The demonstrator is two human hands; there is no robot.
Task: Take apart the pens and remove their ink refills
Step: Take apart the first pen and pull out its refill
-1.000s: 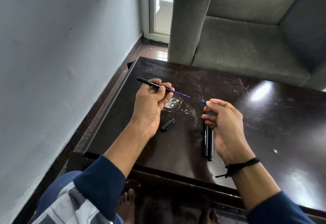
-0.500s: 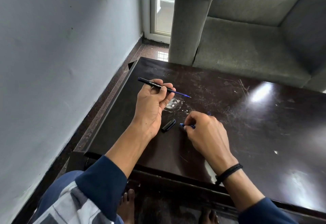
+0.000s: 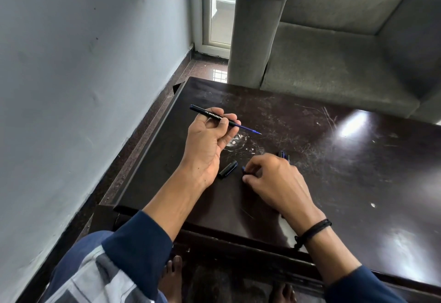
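Pen (image 3: 205,111) gripped in curled left fingers (image 3: 224,127), refill (image 3: 248,129) protruding right.
A blue piece (image 3: 244,168) is pinched by right fingers (image 3: 256,165).

Pen barrel (image 3: 210,115) black with white lettering; refill (image 3: 248,129) blue. Pen cap (image 3: 228,170) black, small blue piece (image 3: 244,168) just right of it. Table (image 3: 358,171) dark brown, pale scratches. Armchair (image 3: 334,40) far right grey. Wall (image 3: 83,64) left pale blue-grey. Sleeve (image 3: 140,247) navy, wristband (image 3: 312,231) black.
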